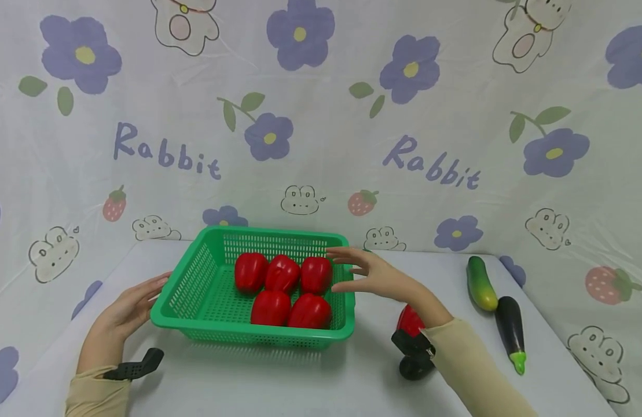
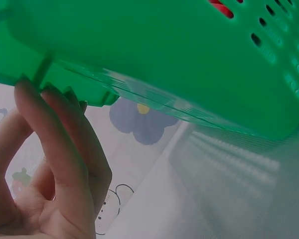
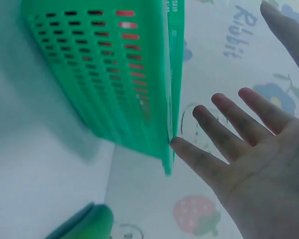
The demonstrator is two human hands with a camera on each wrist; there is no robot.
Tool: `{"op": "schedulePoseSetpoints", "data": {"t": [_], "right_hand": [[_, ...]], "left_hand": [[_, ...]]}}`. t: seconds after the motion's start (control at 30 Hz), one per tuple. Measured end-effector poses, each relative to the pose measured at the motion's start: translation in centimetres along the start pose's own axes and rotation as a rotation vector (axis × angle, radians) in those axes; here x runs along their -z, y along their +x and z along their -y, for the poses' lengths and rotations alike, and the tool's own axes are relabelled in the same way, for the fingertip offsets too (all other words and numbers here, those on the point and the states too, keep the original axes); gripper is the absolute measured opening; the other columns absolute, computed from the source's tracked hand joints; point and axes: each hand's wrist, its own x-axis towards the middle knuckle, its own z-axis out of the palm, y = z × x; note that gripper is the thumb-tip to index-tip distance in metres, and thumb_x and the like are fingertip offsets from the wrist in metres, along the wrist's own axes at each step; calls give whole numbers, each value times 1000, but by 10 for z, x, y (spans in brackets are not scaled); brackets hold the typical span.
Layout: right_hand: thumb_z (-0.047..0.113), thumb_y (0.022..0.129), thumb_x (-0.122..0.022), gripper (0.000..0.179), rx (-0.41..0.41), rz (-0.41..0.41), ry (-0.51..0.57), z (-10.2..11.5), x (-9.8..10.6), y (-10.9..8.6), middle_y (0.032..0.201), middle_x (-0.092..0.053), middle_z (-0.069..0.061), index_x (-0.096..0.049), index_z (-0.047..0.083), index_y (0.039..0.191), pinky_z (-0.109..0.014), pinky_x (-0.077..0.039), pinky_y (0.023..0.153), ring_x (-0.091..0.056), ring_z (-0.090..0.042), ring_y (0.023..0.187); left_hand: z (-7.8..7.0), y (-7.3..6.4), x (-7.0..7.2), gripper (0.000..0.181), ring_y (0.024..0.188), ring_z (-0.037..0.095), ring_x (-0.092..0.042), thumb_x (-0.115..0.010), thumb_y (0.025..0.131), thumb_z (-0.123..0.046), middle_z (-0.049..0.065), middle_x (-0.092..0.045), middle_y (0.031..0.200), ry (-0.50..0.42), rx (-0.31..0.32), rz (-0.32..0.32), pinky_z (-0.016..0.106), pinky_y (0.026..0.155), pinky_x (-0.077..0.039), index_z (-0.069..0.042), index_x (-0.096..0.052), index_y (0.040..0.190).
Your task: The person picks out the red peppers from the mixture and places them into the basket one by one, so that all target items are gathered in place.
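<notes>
A green plastic basket (image 1: pixel 206 331) with slotted walls holds several red bell peppers (image 1: pixel 270 308), gathered toward its right side. At the basket's left end, my left hand (image 1: pixel 127 307) has its fingertips up against the underside of the rim. In the left wrist view the fingers (image 2: pixel 65 149) of that hand bend slightly and meet the green rim from below. My right hand (image 1: pixel 375 275) hovers at the right rim, fingers spread and thumb apart, with nothing held. In the right wrist view, one fingertip of this hand (image 3: pixel 269 169) overlaps the basket's edge (image 3: pixel 167 124).
On the right of the white table (image 1: pixel 237 388) lie a cucumber (image 1: pixel 480 284) with a yellowish end and a dark eggplant (image 1: pixel 510 330). Another red bell pepper (image 1: pixel 410 319) shows partly behind my right wrist. A patterned cloth (image 1: pixel 321 156) hangs behind the table.
</notes>
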Motion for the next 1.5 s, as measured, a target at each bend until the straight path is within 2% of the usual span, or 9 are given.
{"op": "schedulePoseSetpoints", "data": {"t": [0.27,0.5,0.73,1.0,1.3,1.5], "right_hand": [[30,85,-76,76,-20,-58,3,-16,12,-25,155,-40,-4,-36,23,150,-59,-30,114,-35,-32,145],[31,86,-73,74,-22,-112,-27,-33,22,-51,156,-39,-5,-36,24,150,-61,-30,113,-34,-34,145],[32,88,-70,71,-49,-150,-54,-51,28,-76,154,-41,-10,-37,21,149,-67,-32,108,-33,-40,144],[28,88,-69,70,-51,-196,-86,-68,32,-101,152,-42,-15,-37,12,149,-66,-32,108,-33,-43,143],[33,87,-70,72,-168,-240,-105,-82,33,-125,155,-36,-16,-37,19,150,-68,-24,111,-25,-44,144],[38,86,-70,77,-263,-264,-105,-94,30,-135,156,-33,-18,-33,21,151,-65,-28,111,-25,-46,144]], "left_hand": [[-1,-1,-2,35,101,5,-65,-41,105,-13,-14,-69,112,-28,-7,19,23,84,-56,-29,-72,109],[-2,-1,-3,34,102,5,-64,-42,105,-14,-15,-68,112,-13,-4,11,23,85,-56,-29,-72,109],[-2,-1,-2,34,102,5,-64,-42,105,-14,-15,-68,112,-14,-3,10,23,84,-56,-29,-72,109],[-1,-1,-3,35,100,6,-66,-41,105,-13,-14,-69,112,-31,-15,28,24,83,-57,-28,-72,110],[-1,0,-1,34,101,5,-65,-42,105,-13,-15,-69,112,-22,-10,5,23,83,-57,-29,-72,109],[0,1,0,35,102,5,-65,-41,105,-13,-15,-68,113,-9,-15,15,22,83,-56,-29,-72,109]]}}
